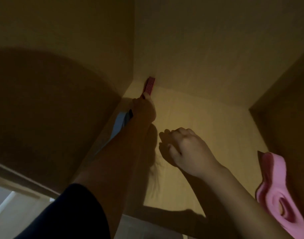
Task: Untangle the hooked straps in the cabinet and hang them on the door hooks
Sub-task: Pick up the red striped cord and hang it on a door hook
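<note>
Red strap [149,84] gripped by left hand [144,107], right hand [184,147] curled, empty

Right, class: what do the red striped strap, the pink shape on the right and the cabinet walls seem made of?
The red strap: probably woven webbing, matt; fine dark ribs run lengthwise.
The pink shape: likely soft foam or moulded plastic, matt; thick rounded edges, smooth hollows.
The cabinet walls: seemingly wood-look board, matt; flat, faint grain.

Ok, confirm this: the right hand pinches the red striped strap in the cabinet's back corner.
Not right. The head view shows the left hand pinches the red striped strap in the cabinet's back corner; the right hand is nearer, fingers curled, no strap seen in it.
</note>
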Demonstrator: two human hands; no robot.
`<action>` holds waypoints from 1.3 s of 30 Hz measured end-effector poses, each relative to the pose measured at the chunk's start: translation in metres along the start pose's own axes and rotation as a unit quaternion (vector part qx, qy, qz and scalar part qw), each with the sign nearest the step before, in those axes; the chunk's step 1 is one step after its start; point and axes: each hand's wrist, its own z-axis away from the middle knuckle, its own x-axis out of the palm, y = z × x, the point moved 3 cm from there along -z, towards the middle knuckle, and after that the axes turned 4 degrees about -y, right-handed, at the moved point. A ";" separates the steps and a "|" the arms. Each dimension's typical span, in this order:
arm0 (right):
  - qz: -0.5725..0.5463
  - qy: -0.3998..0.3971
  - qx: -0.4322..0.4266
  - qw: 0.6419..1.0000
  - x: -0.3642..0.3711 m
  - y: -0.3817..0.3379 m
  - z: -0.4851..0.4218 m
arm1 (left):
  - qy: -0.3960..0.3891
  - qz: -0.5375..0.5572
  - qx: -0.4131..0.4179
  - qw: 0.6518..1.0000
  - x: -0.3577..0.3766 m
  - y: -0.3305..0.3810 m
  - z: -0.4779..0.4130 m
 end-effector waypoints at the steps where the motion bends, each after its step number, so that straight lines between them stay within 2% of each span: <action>1: -0.004 0.002 0.005 1.000 0.000 0.002 -0.001 | 0.008 -0.004 -0.008 1.000 0.002 -0.001 -0.003; 6: -0.011 0.007 0.022 1.000 0.002 0.009 -0.002 | 0.028 -0.005 -0.017 0.999 0.006 -0.003 -0.008; 11: -0.034 0.029 0.032 0.998 0.002 0.019 0.001 | 0.033 0.121 0.014 0.992 -0.001 0.011 0.007; 14: -0.050 0.052 0.059 0.996 0.004 0.032 0.006 | -0.001 0.229 0.037 0.973 -0.004 0.027 0.028; 18: -0.140 0.144 0.122 0.972 0.007 0.050 0.020 | -0.023 0.341 0.095 0.935 -0.010 0.050 0.073; 20: -0.147 0.207 0.153 0.955 0.004 0.056 0.033 | -0.042 0.375 0.144 0.915 -0.016 0.059 0.098; 23: -0.084 0.254 0.154 0.951 -0.005 0.059 0.051 | -0.076 0.372 0.231 0.896 -0.021 0.072 0.130; 28: -0.002 0.211 0.137 0.968 -0.012 0.061 0.092 | -0.104 0.300 0.353 0.880 -0.018 0.095 0.178; 31: -0.026 0.180 0.174 0.968 -0.016 0.060 0.128 | -0.117 0.301 0.374 0.869 -0.015 0.109 0.211; 36: -0.112 0.192 0.200 0.954 -0.006 0.051 0.208 | -0.158 0.279 0.396 0.860 -0.012 0.125 0.278; 39: -0.201 0.225 0.197 0.933 0.003 0.036 0.254 | -0.208 0.322 0.428 0.819 -0.026 0.129 0.327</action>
